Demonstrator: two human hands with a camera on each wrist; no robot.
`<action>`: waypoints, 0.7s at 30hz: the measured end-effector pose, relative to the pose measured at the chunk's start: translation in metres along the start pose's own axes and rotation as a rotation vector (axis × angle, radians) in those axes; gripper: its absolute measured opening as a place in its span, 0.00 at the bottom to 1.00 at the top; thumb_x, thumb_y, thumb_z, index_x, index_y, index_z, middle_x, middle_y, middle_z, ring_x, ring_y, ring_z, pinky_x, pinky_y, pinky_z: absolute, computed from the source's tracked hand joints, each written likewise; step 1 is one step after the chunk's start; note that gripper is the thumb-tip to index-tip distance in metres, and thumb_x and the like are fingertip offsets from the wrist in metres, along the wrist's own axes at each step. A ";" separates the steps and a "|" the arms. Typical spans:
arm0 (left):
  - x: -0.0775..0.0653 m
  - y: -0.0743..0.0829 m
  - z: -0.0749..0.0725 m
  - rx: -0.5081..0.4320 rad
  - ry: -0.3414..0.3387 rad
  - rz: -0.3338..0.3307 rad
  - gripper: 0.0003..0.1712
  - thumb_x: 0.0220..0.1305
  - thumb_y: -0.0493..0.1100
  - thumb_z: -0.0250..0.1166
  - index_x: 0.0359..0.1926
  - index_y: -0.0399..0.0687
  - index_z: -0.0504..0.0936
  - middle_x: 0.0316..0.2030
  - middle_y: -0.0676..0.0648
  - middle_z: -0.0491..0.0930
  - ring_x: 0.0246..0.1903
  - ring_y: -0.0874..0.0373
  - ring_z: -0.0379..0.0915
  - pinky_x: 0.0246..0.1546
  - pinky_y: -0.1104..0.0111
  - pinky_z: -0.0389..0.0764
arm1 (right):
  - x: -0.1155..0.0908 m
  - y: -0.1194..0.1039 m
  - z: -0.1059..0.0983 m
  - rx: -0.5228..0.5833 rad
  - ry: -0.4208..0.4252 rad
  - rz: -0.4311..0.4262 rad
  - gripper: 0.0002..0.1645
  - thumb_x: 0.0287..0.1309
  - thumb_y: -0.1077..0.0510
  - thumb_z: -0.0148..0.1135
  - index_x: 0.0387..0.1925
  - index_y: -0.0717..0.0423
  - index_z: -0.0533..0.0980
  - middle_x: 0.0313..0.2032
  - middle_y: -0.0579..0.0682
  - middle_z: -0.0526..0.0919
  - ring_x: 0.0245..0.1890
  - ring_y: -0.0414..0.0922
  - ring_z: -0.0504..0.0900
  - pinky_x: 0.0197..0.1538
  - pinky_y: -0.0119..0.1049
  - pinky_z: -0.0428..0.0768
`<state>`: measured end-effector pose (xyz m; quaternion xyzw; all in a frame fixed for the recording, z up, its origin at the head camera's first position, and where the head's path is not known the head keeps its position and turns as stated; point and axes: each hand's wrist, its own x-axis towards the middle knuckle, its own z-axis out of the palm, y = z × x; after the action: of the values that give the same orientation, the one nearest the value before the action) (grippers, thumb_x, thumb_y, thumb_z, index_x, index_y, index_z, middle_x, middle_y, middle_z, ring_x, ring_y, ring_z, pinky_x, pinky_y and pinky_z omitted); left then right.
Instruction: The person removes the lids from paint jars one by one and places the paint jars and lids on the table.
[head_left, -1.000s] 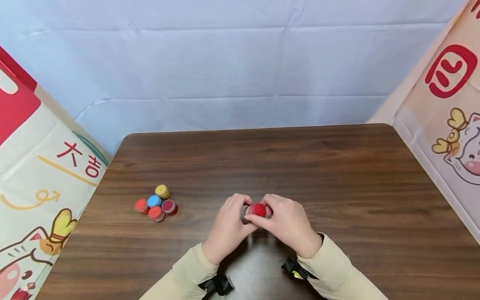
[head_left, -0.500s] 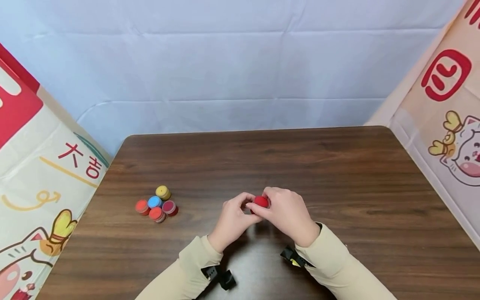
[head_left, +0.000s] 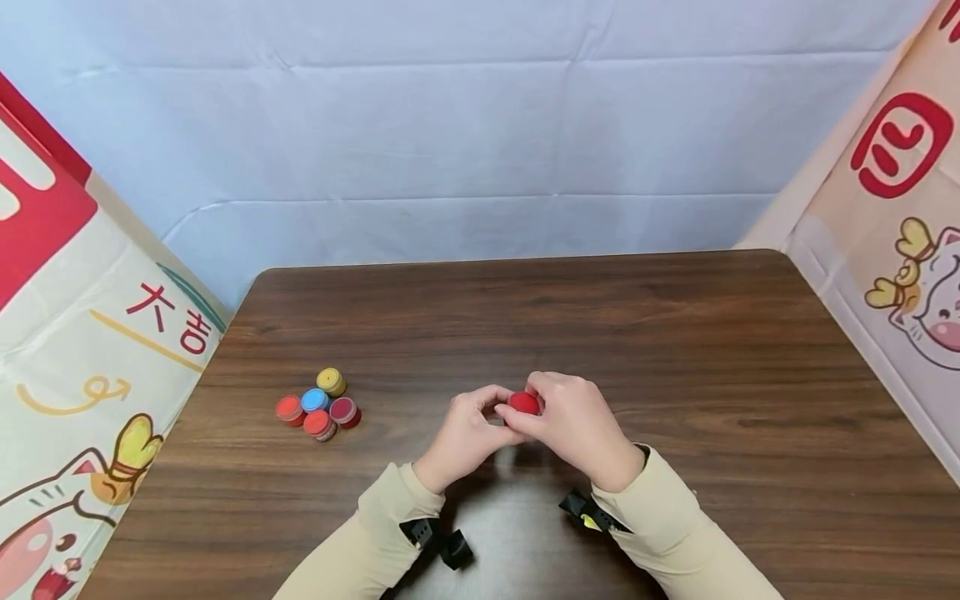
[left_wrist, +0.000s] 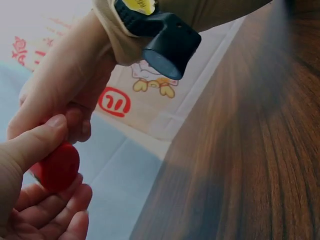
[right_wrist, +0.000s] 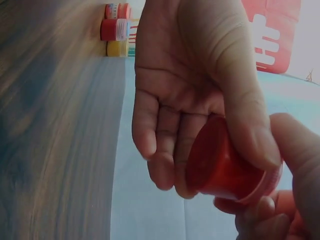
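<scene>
Both hands meet around a small red jar (head_left: 524, 402), held near the middle of the table with its red end toward the head camera. My left hand (head_left: 472, 437) pinches it from the left between thumb and fingers. From the right, my right hand (head_left: 573, 425) grips it, thumb along its near side. In the right wrist view the jar (right_wrist: 225, 165) lies tilted, its glossy red wall showing and its ridged end between the left hand's fingers. The left wrist view shows a smooth round red end of the jar (left_wrist: 59, 167); fingers cover the rest.
On the left of the brown wooden table (head_left: 637, 333) stand several small jars close together: a yellow jar (head_left: 331, 382), a blue jar (head_left: 315, 400), a dark red jar (head_left: 345, 412) and orange-red ones (head_left: 319, 424). A pale cloth (head_left: 480, 150) hangs behind, with printed sheets on both sides.
The jar has turned within the hands: its labelled side showed at first, and now mostly its red end shows. Both hands have shifted slightly away from the body.
</scene>
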<state>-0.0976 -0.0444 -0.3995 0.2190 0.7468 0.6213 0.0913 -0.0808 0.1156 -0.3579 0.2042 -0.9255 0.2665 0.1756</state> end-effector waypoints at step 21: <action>-0.003 0.003 0.005 0.320 0.109 0.230 0.16 0.45 0.35 0.73 0.38 0.45 0.80 0.34 0.53 0.75 0.36 0.62 0.73 0.36 0.69 0.77 | -0.003 0.001 -0.010 -0.050 -0.131 0.062 0.21 0.45 0.41 0.70 0.20 0.48 0.70 0.17 0.37 0.64 0.15 0.33 0.61 0.19 0.27 0.63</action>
<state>-0.0924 -0.0407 -0.3982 0.2804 0.8099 0.5121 -0.0568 -0.0764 0.1230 -0.3512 0.1877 -0.9472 0.2348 0.1114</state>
